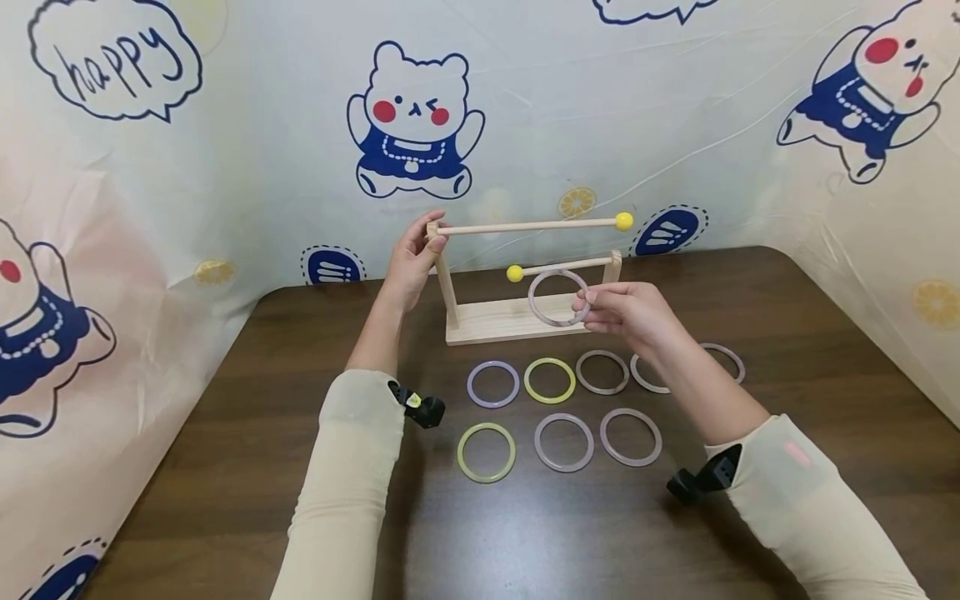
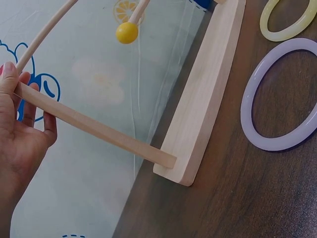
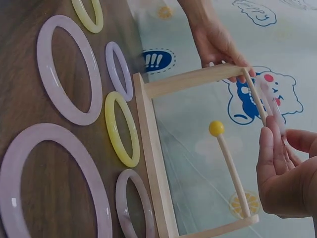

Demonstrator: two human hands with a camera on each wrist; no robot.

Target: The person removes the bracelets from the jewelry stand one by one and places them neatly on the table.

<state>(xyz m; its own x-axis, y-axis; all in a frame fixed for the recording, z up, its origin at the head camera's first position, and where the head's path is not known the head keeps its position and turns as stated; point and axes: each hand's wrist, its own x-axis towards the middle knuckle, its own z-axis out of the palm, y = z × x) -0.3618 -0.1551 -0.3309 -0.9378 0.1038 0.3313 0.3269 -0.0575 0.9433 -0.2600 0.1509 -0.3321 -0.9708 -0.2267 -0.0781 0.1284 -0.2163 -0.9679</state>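
A wooden stand [image 1: 498, 321] has two posts, each with a rod tipped by a yellow ball. My left hand [image 1: 411, 265] grips the top of its left post [image 1: 447, 287], where the long upper rod [image 1: 525, 227] begins. Between the fingertips and thumb of my right hand [image 1: 636, 312], a pale lilac bangle [image 1: 531, 297] is pinched. In the head view the bangle overlaps the shorter lower rod [image 1: 573, 266] near its yellow ball [image 1: 514, 273]. Seen nearly edge-on in the right wrist view, the bangle [image 3: 274, 106] overlaps the upper rod. No bangle hangs on either rod.
Several more bangles lie in two rows on the brown table [image 1: 300, 500] before the stand. They include a purple one [image 1: 470, 384], a yellow one [image 1: 550, 401] and a yellow-green one [image 1: 461, 452]. My right forearm partly covers two at the right. A printed cloth [image 1: 262, 150] backs the table.
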